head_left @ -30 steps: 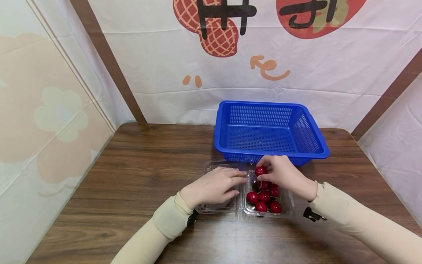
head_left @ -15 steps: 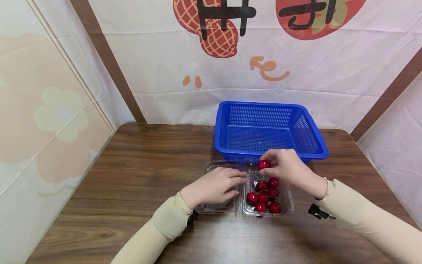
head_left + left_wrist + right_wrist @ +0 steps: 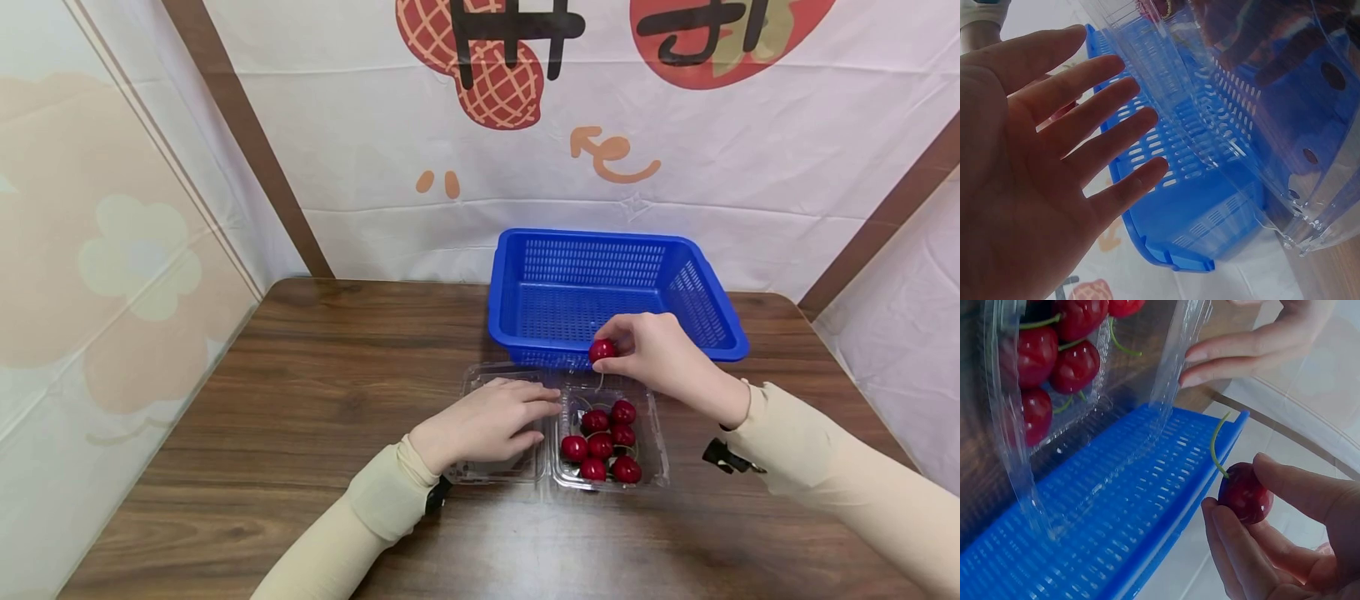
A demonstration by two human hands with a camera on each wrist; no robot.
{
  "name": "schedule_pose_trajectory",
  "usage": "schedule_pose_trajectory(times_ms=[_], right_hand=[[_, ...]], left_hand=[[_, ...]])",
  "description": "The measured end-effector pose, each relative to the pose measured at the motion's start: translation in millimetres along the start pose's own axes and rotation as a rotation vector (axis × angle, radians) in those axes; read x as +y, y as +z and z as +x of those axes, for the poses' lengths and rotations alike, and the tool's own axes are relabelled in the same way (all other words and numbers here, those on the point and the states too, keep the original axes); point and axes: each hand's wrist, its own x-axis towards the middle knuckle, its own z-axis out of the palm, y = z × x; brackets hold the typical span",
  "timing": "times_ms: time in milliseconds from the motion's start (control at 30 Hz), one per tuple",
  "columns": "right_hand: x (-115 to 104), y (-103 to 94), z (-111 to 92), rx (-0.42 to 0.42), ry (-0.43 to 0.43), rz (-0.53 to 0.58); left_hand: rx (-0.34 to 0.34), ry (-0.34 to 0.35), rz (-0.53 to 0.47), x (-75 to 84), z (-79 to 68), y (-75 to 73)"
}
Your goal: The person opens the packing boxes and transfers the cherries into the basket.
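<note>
My right hand (image 3: pixel 660 357) pinches a dark red cherry (image 3: pixel 1245 494) between thumb and fingertips, its green stem hanging free. In the head view that hand is at the near rim of the blue basket (image 3: pixel 731 346). Just below it lies the right half of a clear plastic clamshell box (image 3: pixel 660 467), with several cherries (image 3: pixel 600 447) grouped in it. My left hand (image 3: pixel 491 423), fingers straight and spread, is over the box's other clear half (image 3: pixel 480 379). The left wrist view shows its palm (image 3: pixel 1029 181) holding nothing; whether it touches the plastic I cannot tell.
The basket stands at the back of the brown wooden table (image 3: pixel 337 358), against a printed white cloth (image 3: pixel 360 150). Its near side is right behind the clear box. A black strap mount (image 3: pixel 727 457) hangs under the right wrist.
My right hand has lifted the cherry up out of the clear box and carried it back to the basket's near rim. The left hand has stayed where it was.
</note>
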Motion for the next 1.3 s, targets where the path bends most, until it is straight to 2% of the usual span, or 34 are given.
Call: schedule_pose_trajectory(times_ms=[567,933,1300], right_hand=[[2,-13.4,22,-0.005,0.037,-0.046],[2,-18.8,47,-0.043,0.068,-0.025],[4,-14.8,73,-0.028,0.108,-0.010]], left_hand=[[0.007,0.002,-0.004,-0.1,-1.5,-0.9],[0.011,0.003,0.000,-0.4,-1.0,-0.4],[-0.003,0.003,0.017,0.0,0.0,0.1]])
